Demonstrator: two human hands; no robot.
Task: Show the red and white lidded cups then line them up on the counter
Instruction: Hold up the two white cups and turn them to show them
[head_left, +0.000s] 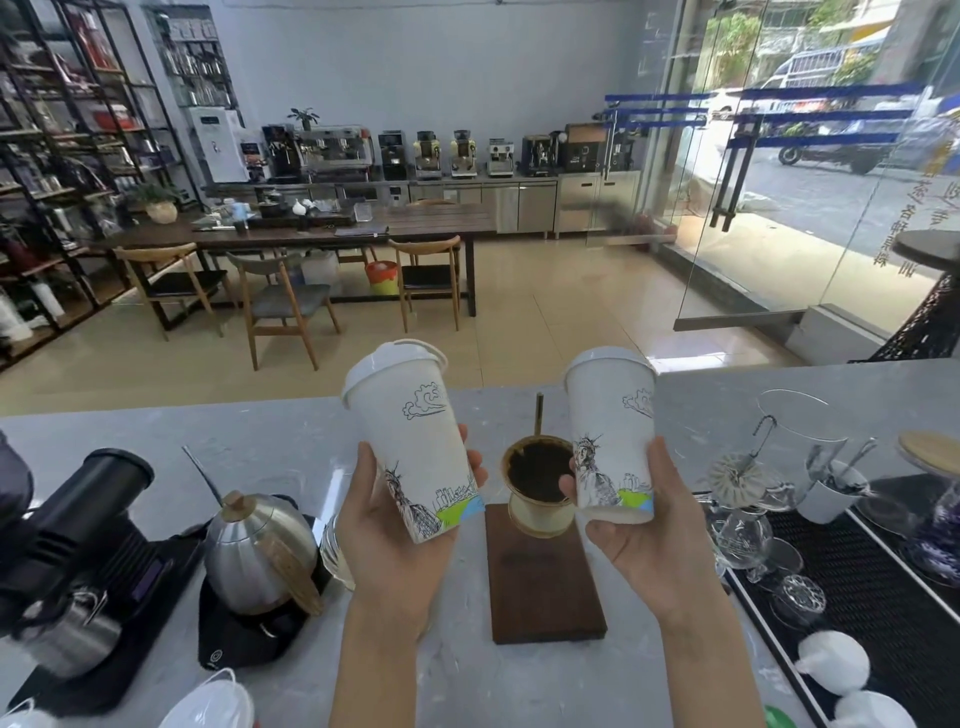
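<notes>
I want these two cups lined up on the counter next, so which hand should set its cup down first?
Probably the right hand: its cup is upright. The left hand holds its cup tilted, close to the kettle.

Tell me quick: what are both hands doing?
Left hand: closed on a white lidded cup, tilted.
Right hand: closed on the other white lidded cup, upright.

Two white lidded cups (415, 441) (613, 436) are counted, one kettle (260, 556), one coffee dripper (540, 483), one wooden board (545, 587), and three chairs (171, 286) (283, 306) (428, 280).
</notes>
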